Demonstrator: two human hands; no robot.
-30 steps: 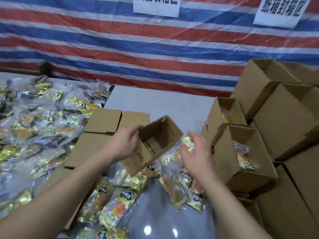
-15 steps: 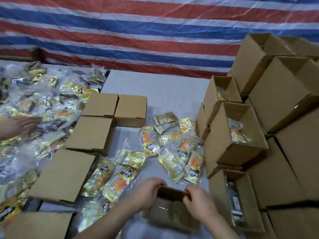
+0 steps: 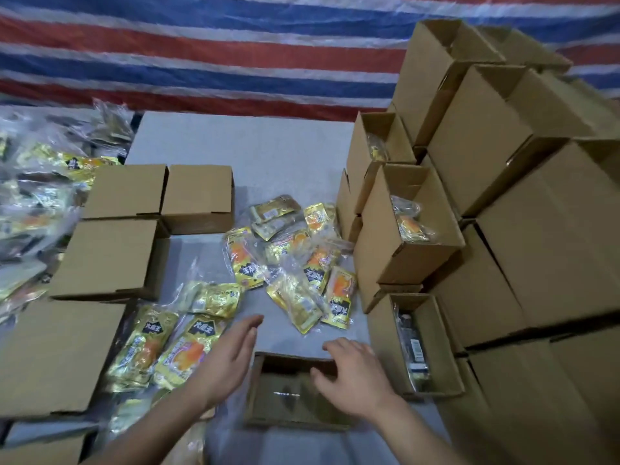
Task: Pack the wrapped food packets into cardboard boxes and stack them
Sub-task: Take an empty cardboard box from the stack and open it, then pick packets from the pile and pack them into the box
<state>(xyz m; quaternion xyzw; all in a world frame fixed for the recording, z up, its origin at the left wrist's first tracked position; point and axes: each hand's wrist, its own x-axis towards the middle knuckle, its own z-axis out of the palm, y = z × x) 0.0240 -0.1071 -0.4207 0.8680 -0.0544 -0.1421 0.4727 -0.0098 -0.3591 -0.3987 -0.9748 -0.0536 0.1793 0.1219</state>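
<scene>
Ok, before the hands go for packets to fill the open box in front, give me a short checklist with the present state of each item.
1. Open box stands mouth up on the table: ok.
2. Box is empty: cannot tell, a faint glint shows on its floor.
3. Left hand is free, fingers straight, holding nothing: ok.
4. Right hand is free, fingers spread above the box's far rim: ok.
5. Loose packets lie just beyond the box, unblocked: ok.
6. Stacked boxes at right sit steady: cannot tell; they lie tipped with mouths open.
</scene>
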